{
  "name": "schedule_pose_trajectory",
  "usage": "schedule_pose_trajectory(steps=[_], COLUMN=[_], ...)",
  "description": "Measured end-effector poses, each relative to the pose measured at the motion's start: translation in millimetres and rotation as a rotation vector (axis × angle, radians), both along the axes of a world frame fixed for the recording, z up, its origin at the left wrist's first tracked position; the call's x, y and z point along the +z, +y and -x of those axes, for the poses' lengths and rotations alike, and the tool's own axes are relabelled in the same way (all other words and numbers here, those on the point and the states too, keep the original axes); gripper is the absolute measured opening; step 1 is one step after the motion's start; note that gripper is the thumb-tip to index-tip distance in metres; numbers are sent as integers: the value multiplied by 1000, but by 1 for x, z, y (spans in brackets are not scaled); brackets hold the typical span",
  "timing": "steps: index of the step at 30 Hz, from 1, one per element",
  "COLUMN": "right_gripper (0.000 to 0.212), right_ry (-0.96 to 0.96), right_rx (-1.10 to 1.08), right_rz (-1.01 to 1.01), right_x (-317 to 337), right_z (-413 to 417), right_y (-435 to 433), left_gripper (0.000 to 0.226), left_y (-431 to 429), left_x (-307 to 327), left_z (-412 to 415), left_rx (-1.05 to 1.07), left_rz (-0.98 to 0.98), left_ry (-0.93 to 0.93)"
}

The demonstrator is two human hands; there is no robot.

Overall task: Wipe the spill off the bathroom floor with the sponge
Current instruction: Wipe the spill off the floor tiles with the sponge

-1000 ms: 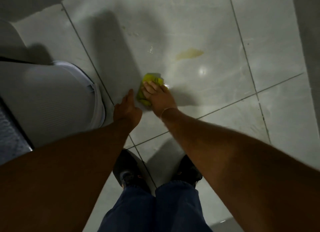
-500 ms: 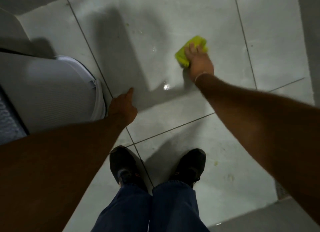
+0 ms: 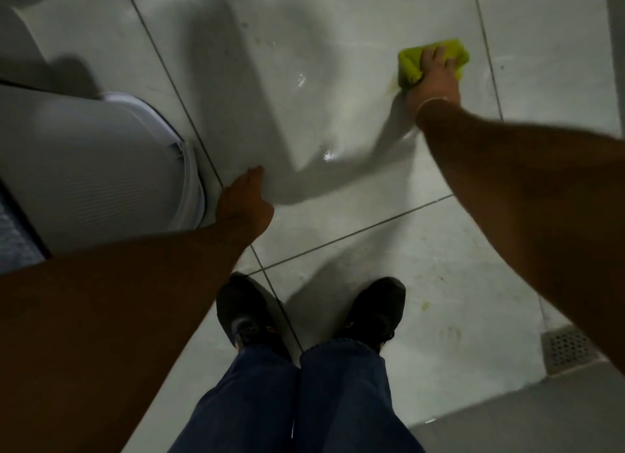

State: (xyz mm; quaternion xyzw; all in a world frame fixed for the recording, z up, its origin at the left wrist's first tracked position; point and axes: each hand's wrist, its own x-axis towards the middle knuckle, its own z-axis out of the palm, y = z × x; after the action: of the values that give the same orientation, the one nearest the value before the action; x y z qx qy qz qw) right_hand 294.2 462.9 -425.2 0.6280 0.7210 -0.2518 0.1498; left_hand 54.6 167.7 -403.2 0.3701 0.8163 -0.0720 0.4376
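Black shoes [image 3: 311, 314] stand on the tiled floor [image 3: 355, 249]. Left hand [image 3: 245, 205], fingers loosely extended and holding nothing, rests on the floor beside the toilet [image 3: 101, 168]. Farther off, right hand [image 3: 436, 80] presses the yellow-green sponge [image 3: 411, 63], fingers spread over it, a yellowish spill [image 3: 392, 88] trace at its near edge.

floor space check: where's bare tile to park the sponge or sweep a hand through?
Free: the tile between the left hand and the sponge under the right hand; also the tile between the right shoe and the drain grate. Crowded: the strip between the white bin and left hand.
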Motion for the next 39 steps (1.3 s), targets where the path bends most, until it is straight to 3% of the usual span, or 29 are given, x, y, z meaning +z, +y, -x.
schedule_pose_trajectory(steps=[3, 5, 7, 9, 11, 14, 18, 22, 26, 30, 33, 36, 39], right_gripper=[73, 71, 59, 71, 76, 73, 79, 76, 75, 71, 76, 75, 77], right_ry=[111, 185, 122, 147, 199, 137, 39, 5, 145, 282, 261, 186, 35], right_rx=[170, 438, 758, 995, 1140, 1006, 298, -45, 106, 663, 1040, 960, 505], right_rz=[-10, -56, -129, 63, 95, 73, -44, -24, 29, 121, 105, 14, -52], right_x=[-1, -5, -5, -5, -8, -6, 1, -6, 0, 2, 2, 2, 3], right_z=[38, 48, 37, 10, -8, -16, -23, -11, 28, 40, 4, -30, -46], right_y=[-35, -90, -155, -199, -207, -168, -75, -23, -65, -175, -215, -188, -130], left_gripper=[77, 77, 76, 76, 76, 77, 77, 78, 78, 81, 83, 88, 90], left_y=[4, 8, 12, 14, 15, 14, 7, 6, 6, 4, 2, -7, -17], left_x=[1, 3, 5, 6, 6, 7, 6, 5, 8, 8, 7, 2, -3], left_z=[2, 6, 8, 8, 9, 10, 7, 8, 5, -4, -11, -11, -6], left_rx=[-31, -26, -5, 1, -5, -41, -76, -87, -49, 24, 7, -68, -113], left_rz=[24, 43, 57, 64, 71, 78, 79, 47, 14, -5, -14, -24, -33], left_ry=[11, 24, 21, 12, -3, -3, -5, 13, 28, 31, 14, 24, 12])
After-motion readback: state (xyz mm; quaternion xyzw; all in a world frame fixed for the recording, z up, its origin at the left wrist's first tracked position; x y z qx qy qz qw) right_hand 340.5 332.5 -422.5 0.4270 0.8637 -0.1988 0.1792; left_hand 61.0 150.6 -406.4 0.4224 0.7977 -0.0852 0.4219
